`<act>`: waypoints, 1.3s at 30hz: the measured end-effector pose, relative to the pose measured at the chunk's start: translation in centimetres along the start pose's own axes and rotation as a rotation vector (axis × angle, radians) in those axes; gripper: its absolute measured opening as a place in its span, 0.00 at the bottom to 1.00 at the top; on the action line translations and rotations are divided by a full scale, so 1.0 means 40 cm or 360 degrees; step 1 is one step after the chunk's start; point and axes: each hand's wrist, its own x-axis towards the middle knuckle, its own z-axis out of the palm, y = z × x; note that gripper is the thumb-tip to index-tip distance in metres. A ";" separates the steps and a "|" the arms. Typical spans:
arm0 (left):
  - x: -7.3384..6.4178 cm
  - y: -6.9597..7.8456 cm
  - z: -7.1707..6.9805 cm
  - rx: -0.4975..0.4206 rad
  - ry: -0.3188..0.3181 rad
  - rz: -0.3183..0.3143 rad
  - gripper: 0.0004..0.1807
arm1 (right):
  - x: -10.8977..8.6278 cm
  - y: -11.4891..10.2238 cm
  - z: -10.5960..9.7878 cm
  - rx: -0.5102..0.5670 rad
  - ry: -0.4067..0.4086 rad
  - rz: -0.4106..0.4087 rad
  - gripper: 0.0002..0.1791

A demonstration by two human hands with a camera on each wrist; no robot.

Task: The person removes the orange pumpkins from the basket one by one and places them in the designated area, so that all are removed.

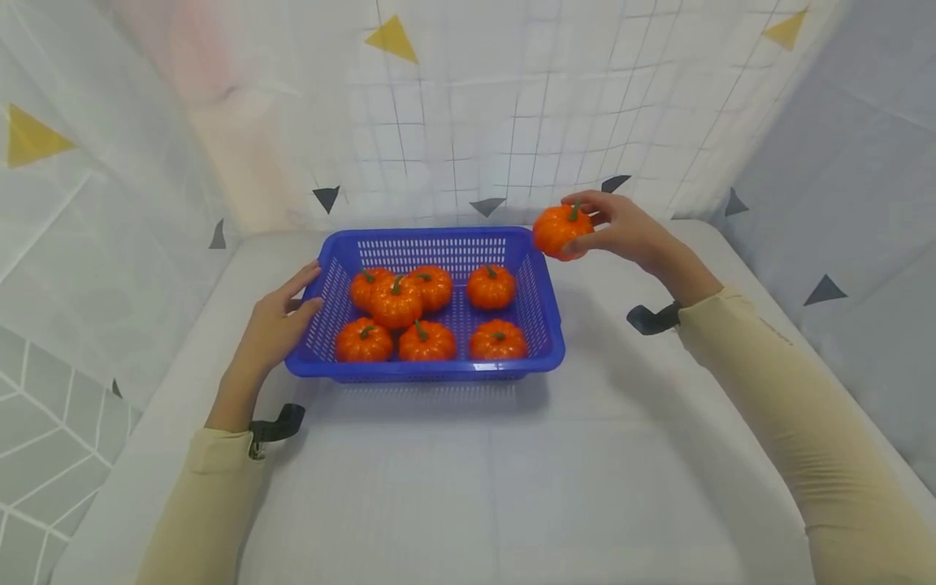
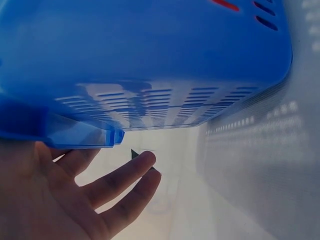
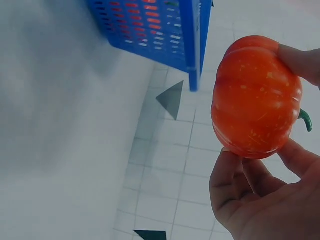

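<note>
A small orange pumpkin with a green stem is held up above the right back corner of a blue plastic basket. My right hand grips it between thumb and fingertips; in the right wrist view the thumb presses one side of the pumpkin and the fingers the other. At the basket's left side, my left hand touches the rim with relaxed, mostly straight fingers. The left wrist view shows fingers extended beside the basket's outer wall; the thumb is hidden there.
Inside the basket lie several more orange pumpkins, one front right, one back right, and one stacked on others at left. The basket stands on a white-covered table. A patterned white curtain hangs behind.
</note>
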 end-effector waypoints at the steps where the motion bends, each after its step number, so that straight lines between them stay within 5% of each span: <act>1: -0.001 0.000 0.000 -0.0001 -0.0001 -0.0002 0.30 | 0.002 0.006 -0.001 -0.0004 0.0014 0.0008 0.42; 39: 0.002 0.008 -0.010 0.0033 -0.0051 -0.0056 0.30 | 0.050 0.154 0.015 0.0010 0.0139 0.0284 0.43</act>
